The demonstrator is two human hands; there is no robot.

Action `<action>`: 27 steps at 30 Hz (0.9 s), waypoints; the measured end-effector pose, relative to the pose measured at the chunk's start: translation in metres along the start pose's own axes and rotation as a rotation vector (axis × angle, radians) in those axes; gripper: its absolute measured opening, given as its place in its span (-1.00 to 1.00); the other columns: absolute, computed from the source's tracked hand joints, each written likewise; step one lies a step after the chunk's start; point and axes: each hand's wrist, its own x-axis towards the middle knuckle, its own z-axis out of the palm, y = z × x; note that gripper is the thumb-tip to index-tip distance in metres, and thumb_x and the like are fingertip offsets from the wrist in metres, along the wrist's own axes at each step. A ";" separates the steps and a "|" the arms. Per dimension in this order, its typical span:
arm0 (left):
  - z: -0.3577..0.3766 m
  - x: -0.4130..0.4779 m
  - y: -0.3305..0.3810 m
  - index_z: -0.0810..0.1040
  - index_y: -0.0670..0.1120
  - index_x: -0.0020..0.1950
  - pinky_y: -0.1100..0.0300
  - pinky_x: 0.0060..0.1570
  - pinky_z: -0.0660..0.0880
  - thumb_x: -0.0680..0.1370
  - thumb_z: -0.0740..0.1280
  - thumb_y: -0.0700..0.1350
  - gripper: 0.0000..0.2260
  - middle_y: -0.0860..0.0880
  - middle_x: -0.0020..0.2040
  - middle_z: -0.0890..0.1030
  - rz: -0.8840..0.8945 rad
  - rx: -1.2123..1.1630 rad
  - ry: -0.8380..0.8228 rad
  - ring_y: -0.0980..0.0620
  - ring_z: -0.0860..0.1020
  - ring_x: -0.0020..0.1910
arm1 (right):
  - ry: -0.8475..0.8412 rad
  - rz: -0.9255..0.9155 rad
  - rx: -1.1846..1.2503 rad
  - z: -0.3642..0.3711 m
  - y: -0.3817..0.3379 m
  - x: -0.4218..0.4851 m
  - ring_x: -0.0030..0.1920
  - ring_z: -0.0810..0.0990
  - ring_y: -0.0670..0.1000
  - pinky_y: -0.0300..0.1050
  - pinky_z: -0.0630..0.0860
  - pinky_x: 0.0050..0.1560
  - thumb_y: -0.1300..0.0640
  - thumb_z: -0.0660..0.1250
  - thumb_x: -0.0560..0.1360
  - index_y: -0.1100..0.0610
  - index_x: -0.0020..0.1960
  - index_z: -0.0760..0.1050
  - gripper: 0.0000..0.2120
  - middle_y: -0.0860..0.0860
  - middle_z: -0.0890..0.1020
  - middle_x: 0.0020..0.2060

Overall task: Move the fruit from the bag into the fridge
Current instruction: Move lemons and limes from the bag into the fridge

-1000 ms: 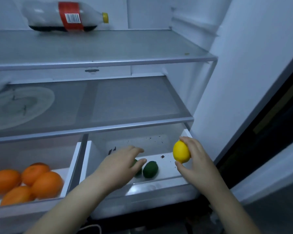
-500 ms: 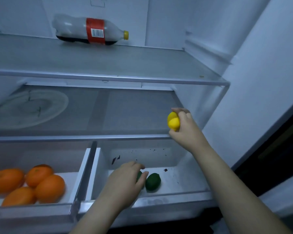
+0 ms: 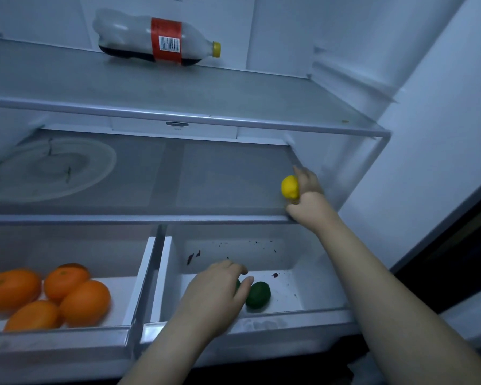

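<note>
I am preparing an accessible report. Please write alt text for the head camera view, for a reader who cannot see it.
The right hand holds a lemon at the right end of the fridge's middle shelf; the left hand reaches into the right drawer beside a green fruit. Oranges lie in the left drawer, a soda bottle on the top shelf.

right hand [image 3: 307, 190] lifted lemon [image 3: 290, 187] from drawer, onto middle shelf [image 3: 220, 179]
</note>
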 end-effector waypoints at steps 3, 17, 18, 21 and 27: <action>-0.001 -0.001 -0.001 0.45 0.09 0.25 0.21 0.00 0.39 0.61 0.03 0.14 -0.67 0.15 0.16 0.51 -0.005 -0.010 0.015 0.14 0.43 0.14 | 0.143 -0.045 0.027 -0.013 -0.014 -0.034 0.48 0.09 0.03 -0.15 0.15 0.39 0.25 0.27 0.41 0.11 0.51 0.08 -0.28 0.07 0.11 0.48; 0.006 -0.013 0.000 0.59 -0.03 -0.04 0.10 -0.24 0.48 0.53 0.00 0.09 -0.60 0.04 -0.13 0.62 0.050 0.149 0.239 -0.04 0.57 -0.13 | 0.093 -0.169 -0.055 0.044 -0.018 -0.189 0.20 0.47 -0.01 -0.16 0.41 0.08 0.04 0.00 0.55 0.08 0.30 0.42 -0.60 -0.05 0.54 0.18; 0.007 -0.016 0.001 0.59 -0.03 -0.06 0.10 -0.27 0.47 0.54 0.01 0.07 -0.62 0.03 -0.15 0.60 0.035 0.160 0.253 -0.05 0.56 -0.14 | 0.112 -0.182 -0.063 0.045 -0.018 -0.190 0.15 0.50 0.01 -0.12 0.44 0.04 0.07 0.00 0.55 0.10 0.27 0.46 -0.60 -0.04 0.58 0.12; 0.008 -0.031 0.008 0.56 -0.03 -0.02 0.11 -0.21 0.39 0.60 0.05 0.02 -0.70 0.02 -0.10 0.57 -0.086 0.178 0.218 -0.04 0.51 -0.04 | 0.071 -0.154 -0.086 0.041 -0.018 -0.189 0.19 0.47 0.01 -0.07 0.42 0.09 0.11 0.05 0.59 0.09 0.29 0.44 -0.66 -0.04 0.56 0.16; 0.016 -0.100 0.021 0.34 -0.01 0.39 0.03 0.30 0.21 0.59 -0.07 0.17 -0.52 -0.03 0.40 0.38 -0.220 0.388 0.147 -0.04 0.30 0.38 | -0.023 -0.235 -0.247 0.031 -0.017 -0.220 0.03 0.54 0.14 -0.02 0.33 -0.02 -0.04 -0.03 0.59 0.11 0.02 0.52 -0.61 0.06 0.60 -0.07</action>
